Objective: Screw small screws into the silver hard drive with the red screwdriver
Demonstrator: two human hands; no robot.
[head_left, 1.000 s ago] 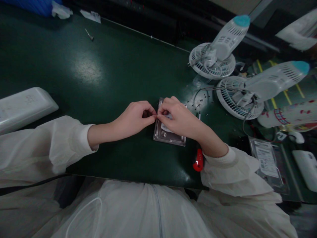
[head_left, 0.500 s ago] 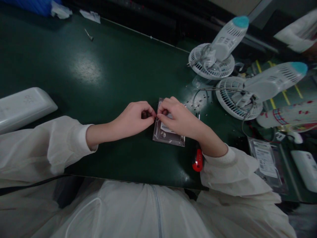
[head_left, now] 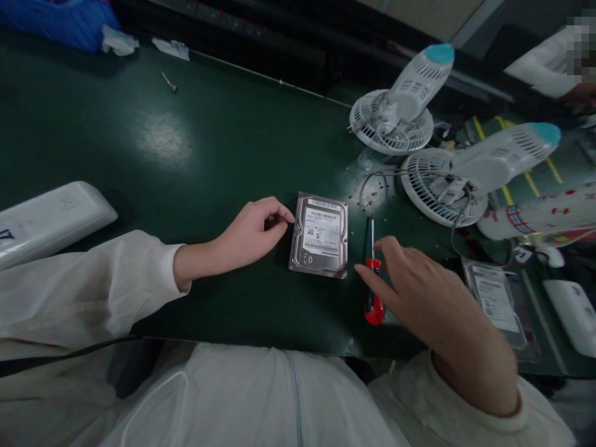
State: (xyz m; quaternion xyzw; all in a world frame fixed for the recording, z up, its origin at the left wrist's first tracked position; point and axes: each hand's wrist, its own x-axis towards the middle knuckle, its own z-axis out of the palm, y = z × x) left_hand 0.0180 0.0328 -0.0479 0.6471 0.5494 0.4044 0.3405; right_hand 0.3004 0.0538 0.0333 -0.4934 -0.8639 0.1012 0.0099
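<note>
My left hand (head_left: 256,228) has its fingers curled, on what I can't tell from here; the flat, rectangular silver metal hard drive (head_left: 321,234) lies just right of it. My right hand (head_left: 412,282), fingers parted, straddles the red-and-black-handled screwdriver (head_left: 374,314).

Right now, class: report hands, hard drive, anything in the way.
Left hand at edge of hard drive. Right hand open over screwdriver, contact unclear. Hard drive flat, nothing lying on it.

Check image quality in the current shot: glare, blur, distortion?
Head view: dim overall, bright glare on the green tabletop at upper left, clear of the hard drive; head view: drive outline readable, finest print not; head view: right side soft, edges apparently stretched; head view: pixelated block, top-right corner.
</note>
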